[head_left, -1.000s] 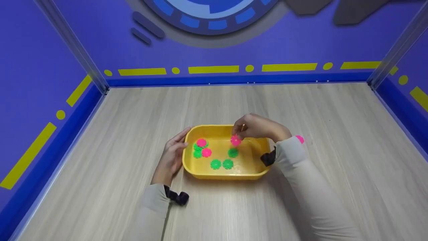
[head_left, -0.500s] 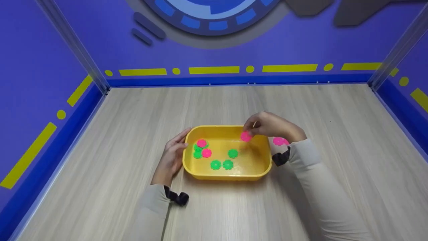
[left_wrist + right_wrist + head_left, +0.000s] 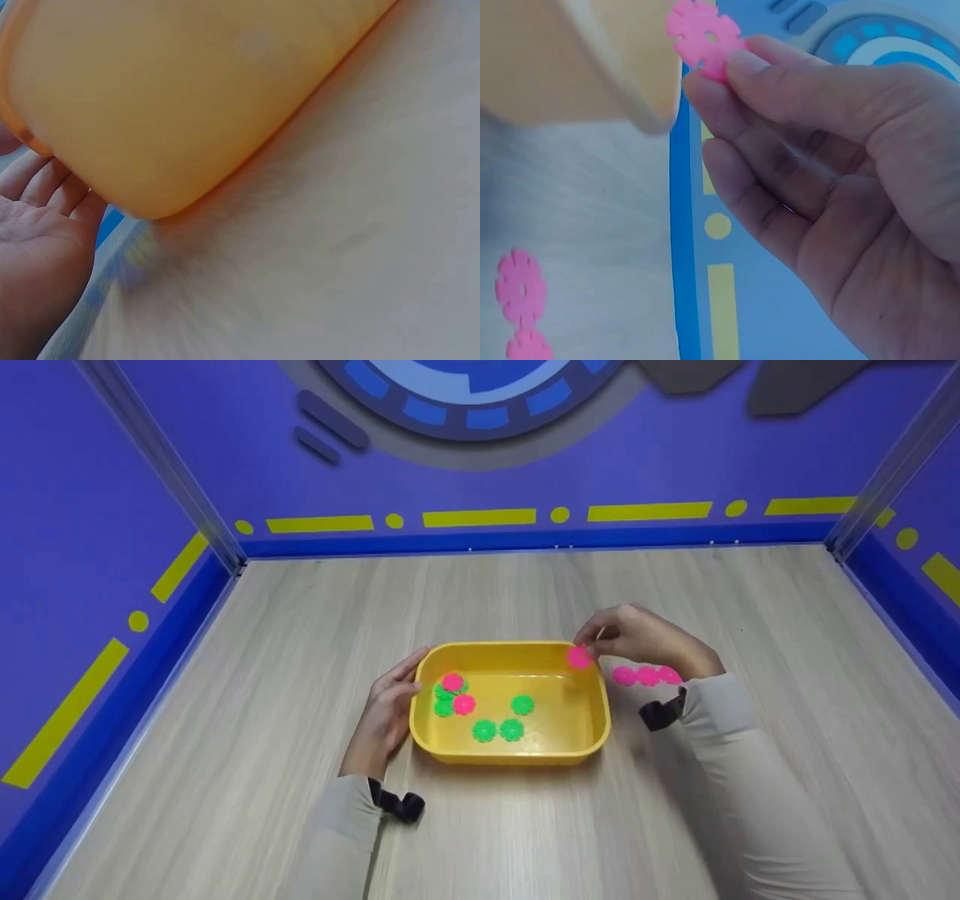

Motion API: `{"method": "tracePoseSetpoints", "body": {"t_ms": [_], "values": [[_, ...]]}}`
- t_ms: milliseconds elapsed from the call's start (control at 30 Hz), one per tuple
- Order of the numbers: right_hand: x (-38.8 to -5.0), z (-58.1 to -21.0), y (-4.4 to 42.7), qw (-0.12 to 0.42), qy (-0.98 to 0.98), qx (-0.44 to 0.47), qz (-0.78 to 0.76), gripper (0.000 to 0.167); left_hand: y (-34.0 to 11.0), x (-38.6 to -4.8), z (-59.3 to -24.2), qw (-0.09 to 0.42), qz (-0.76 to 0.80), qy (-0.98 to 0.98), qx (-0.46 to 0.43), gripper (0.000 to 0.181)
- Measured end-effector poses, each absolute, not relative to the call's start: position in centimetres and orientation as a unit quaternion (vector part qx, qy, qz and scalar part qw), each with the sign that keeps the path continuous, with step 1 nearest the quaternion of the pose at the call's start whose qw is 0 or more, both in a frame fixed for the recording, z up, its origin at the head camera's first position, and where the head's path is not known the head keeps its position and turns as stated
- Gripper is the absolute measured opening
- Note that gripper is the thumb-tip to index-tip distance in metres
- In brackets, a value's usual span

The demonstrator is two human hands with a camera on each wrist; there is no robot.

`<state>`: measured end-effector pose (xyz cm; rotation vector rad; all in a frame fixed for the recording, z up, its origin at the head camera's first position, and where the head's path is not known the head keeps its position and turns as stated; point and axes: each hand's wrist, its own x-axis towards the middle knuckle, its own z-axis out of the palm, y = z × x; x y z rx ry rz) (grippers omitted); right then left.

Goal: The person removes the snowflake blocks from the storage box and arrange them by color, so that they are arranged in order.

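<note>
A yellow tray holds several green flower discs and two pink ones, most of them bunched at its left end. Along the tray's left side lies my left hand, its thumb at the rim and its fingers against the outer wall; in the left wrist view the palm faces up beside the tray. Above the tray's back right corner my right hand pinches a pink disc between thumb and fingertips, seen closely as a notched pink disc in the right wrist view.
Right of the tray, a row of pink discs lies on the wooden table, partly behind the right wrist. Purple walls with yellow markings stand at the back and both sides.
My right hand has moved right with the pink disc, from over the tray's middle to its back right corner. More of the pink row shows. My left hand stays in place.
</note>
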<state>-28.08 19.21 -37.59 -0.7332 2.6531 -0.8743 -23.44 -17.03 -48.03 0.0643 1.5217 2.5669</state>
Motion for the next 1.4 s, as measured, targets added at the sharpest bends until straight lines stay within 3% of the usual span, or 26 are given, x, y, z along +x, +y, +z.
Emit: {"method": "tracePoseSetpoints", "body": {"t_ms": [700,1400], "values": [[-27.9,-38.7,25.2,0.08,0.919,-0.192,-0.336,0.019,-16.9,-23.6,-47.8,0.082,0.863,0.499,0.023,0.062],[-27.7,-39.9,29.3,0.1,0.934,-0.133,-0.317,0.022,-16.9,-23.4,-48.0,0.085,0.859,0.505,0.023,0.062]]}}
